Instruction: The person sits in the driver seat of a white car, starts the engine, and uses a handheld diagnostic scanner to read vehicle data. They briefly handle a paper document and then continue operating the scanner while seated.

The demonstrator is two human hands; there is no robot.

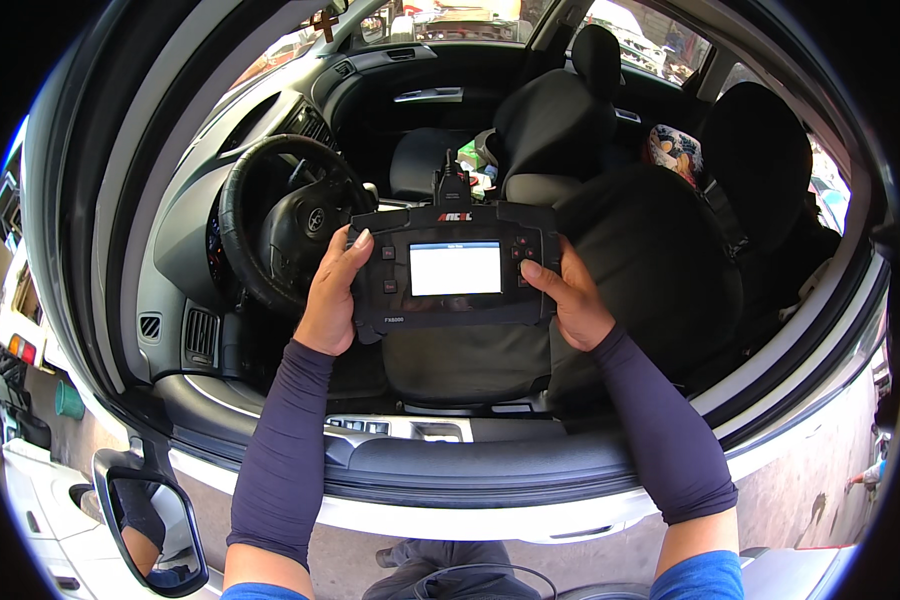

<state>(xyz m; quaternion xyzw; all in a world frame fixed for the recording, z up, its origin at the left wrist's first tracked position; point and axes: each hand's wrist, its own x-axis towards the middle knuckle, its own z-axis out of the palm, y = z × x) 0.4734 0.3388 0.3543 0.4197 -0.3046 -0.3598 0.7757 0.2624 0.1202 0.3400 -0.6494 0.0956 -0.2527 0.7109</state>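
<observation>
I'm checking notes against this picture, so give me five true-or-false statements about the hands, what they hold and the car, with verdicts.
1. The left hand and right hand both hold the black handheld device. True.
2. The device's screen is dark. False: it is lit, mostly white.
3. The right thumb is at the buttons beside the screen. True.
4. The steering wheel appears right of the device. False: it appears on the left.
5. Dark sleeves cover parts of both forearms. True.

Hands [331, 300] [578, 298] gripping black handheld device [456, 310], lit screen [456, 268], steering wheel [315, 220]
</observation>
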